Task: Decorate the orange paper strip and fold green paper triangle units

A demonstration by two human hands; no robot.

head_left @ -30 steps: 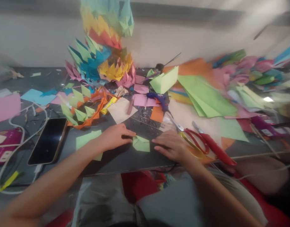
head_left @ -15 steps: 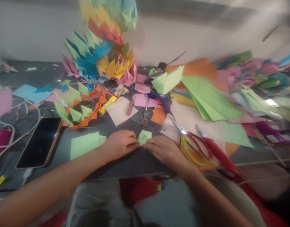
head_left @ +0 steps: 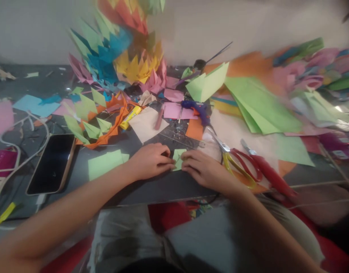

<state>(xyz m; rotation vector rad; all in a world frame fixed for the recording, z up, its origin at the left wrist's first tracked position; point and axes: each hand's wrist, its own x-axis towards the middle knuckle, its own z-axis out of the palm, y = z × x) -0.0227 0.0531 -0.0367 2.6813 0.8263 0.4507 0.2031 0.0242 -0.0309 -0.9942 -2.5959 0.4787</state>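
Observation:
A small pale-green folded paper (head_left: 178, 158) lies on the dark table between my two hands. My left hand (head_left: 151, 161) has its fingers curled together, with the tips at the paper's lower left edge. On the other side my right hand (head_left: 201, 167) pinches the paper's right edge, fingers bent and close together. The fingers cover both sides of the paper, and creases show in its middle. Beside my left forearm lie a few flat green paper sheets (head_left: 104, 165). Yellow- and red-handled scissors (head_left: 237, 165) rest just right of my right hand.
A smartphone (head_left: 52, 163) with a white cable lies at left. Behind it sits an orange and green folded-paper ring (head_left: 106, 136). A tall coloured paper structure (head_left: 114, 57) stands at the back. A blue glue gun (head_left: 195, 108), a red-handled knife (head_left: 272, 172) and green sheets (head_left: 259, 106) lie rightward.
The view has tilted down a little. Both hands stay at the small green paper, which now shows more of its surface upright between the fingers.

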